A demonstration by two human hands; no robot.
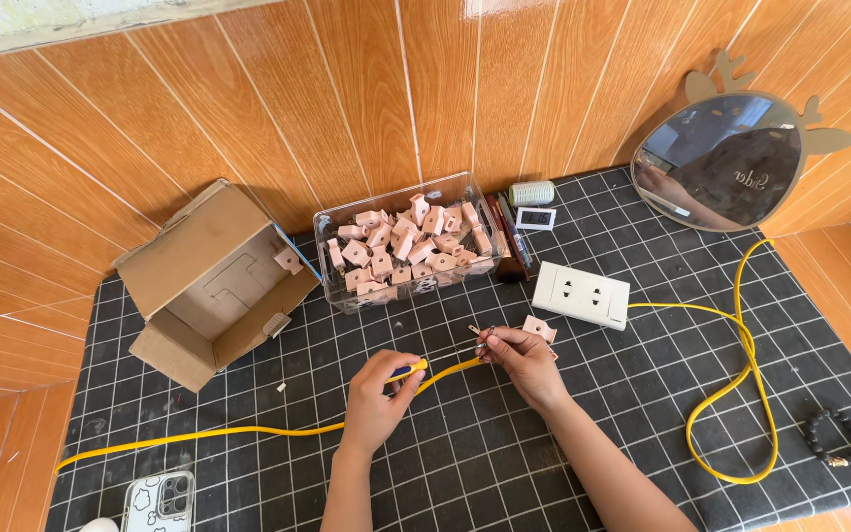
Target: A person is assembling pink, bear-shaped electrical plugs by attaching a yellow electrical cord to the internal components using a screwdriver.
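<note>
Hands meet near the middle of the desk [642, 414], a black mat with a white grid. The left hand [378, 396] is closed on a yellow cable [248, 432], pinching it together with what may be a small blue-handled tool; the view is too small to be sure. The right hand [524, 357] grips the cable's bare end, where thin metal pins [478, 330] stick out toward the back left. The cable's long axis runs from the left edge, low and nearly flat, rising rightward into the hands. It is slim, flat and bright yellow. A second yellow stretch loops by the right edge to a white socket [581, 294]. One pink clip [539, 328] lies just beside the right hand, below a clear box [332, 256] of them.
</note>
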